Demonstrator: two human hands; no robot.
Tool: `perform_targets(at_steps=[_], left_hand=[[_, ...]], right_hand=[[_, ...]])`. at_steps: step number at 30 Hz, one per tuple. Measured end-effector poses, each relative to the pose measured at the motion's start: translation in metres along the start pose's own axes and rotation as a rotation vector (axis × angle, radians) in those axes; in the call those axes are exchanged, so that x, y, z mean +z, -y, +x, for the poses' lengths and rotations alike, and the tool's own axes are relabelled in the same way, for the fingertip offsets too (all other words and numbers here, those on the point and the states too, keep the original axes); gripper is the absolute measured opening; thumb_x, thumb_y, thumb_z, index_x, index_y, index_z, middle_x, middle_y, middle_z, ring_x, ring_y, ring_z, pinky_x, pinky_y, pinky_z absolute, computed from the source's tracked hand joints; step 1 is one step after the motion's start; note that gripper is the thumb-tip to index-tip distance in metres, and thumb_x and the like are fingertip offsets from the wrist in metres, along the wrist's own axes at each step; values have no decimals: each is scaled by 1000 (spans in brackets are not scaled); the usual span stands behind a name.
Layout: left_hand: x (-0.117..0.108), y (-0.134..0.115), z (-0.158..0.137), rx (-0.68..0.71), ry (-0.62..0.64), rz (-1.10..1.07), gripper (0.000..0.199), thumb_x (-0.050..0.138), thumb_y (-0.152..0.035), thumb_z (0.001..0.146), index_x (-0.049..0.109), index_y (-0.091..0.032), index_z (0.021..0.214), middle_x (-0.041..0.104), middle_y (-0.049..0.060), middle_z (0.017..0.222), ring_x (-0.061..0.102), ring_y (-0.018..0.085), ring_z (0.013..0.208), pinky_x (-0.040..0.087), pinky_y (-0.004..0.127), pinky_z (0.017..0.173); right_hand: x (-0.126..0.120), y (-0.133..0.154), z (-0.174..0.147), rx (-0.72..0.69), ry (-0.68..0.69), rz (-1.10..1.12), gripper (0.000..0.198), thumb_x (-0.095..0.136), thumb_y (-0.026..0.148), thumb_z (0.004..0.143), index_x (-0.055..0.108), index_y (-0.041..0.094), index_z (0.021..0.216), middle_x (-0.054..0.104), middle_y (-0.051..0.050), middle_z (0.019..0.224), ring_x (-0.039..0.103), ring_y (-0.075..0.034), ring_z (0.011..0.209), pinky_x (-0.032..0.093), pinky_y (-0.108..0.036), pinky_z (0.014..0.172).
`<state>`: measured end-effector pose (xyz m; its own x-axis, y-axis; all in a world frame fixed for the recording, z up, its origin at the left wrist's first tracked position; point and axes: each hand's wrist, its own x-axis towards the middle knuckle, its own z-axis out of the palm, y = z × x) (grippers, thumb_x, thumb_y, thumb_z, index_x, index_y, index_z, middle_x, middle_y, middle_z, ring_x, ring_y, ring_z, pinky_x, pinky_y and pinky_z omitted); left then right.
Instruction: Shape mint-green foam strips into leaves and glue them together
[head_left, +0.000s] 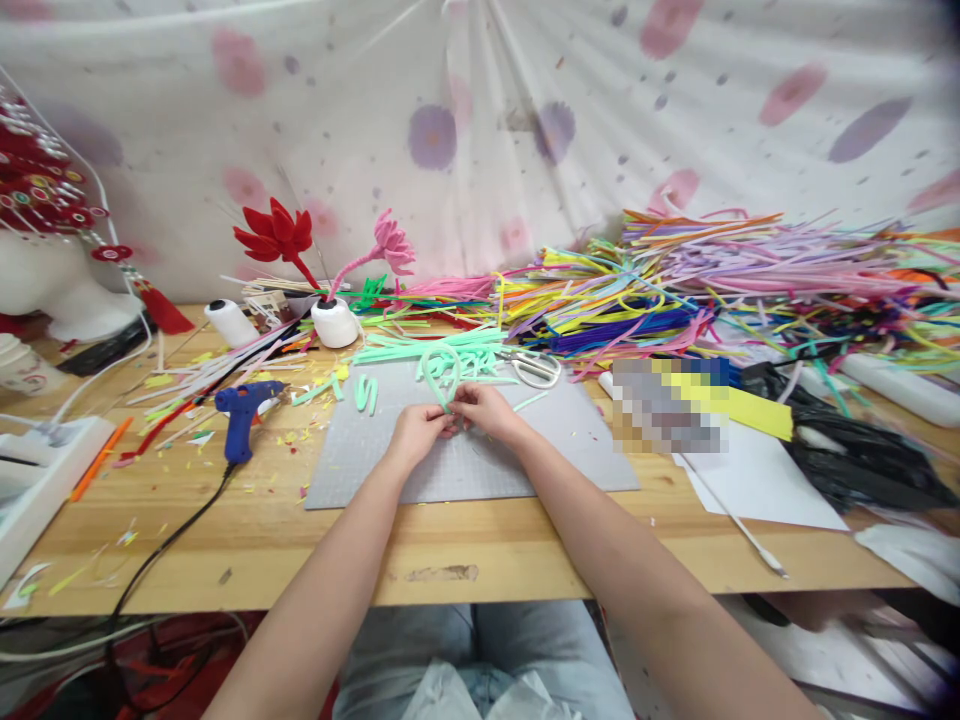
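Observation:
Both my hands meet over a grey cutting mat [465, 480]. My left hand [421, 435] and my right hand [486, 412] pinch the lower ends of a mint green pipe cleaner [425, 368], which is bent into an upright loop. The fingertips hide where its ends come together. Behind the loop lies a heap of mint green pipe cleaner pieces [390, 347]. Scissors [546, 370] with pale handles rest at the mat's back edge, right of my hands. Small bent mint pieces [366, 393] lie to the left on the mat.
A blue glue gun [240, 420] stands left of the mat, its cord running off the front edge. Red [277, 235] and pink [390, 243] pipe cleaner flowers rise from a white thread spool [335, 325]. Bundles of coloured pipe cleaners [720, 260] fill the back right. White paper [765, 485] lies right.

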<state>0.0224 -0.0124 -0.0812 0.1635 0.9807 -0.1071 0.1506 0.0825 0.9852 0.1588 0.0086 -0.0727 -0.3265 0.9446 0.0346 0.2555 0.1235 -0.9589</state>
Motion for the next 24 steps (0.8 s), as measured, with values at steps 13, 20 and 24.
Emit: perform_targets(at_steps=[13,20,24], left_hand=[[-26,-4,4,52,-192,410,17,56,-32,65,58,-16,59,59,-2,56,56,11,56,40,21,54],[-34,-6,6,45,-252,518,16,54,-32,67,56,-17,59,56,-3,53,52,11,55,34,21,53],[-37,-8,6,37,-302,558,18,53,-33,67,55,-17,58,55,-2,53,51,11,56,32,20,53]], right_hand=[[-122,1,4,301,-459,-915,28,49,18,71,60,15,97,63,-11,98,58,-22,91,43,-31,76],[-117,9,23,327,-88,-1323,28,54,16,66,64,8,91,63,-20,96,59,-27,92,44,-32,74],[-128,35,30,405,-20,-1337,24,62,27,60,66,11,77,65,-17,79,60,-27,83,45,-34,69]])
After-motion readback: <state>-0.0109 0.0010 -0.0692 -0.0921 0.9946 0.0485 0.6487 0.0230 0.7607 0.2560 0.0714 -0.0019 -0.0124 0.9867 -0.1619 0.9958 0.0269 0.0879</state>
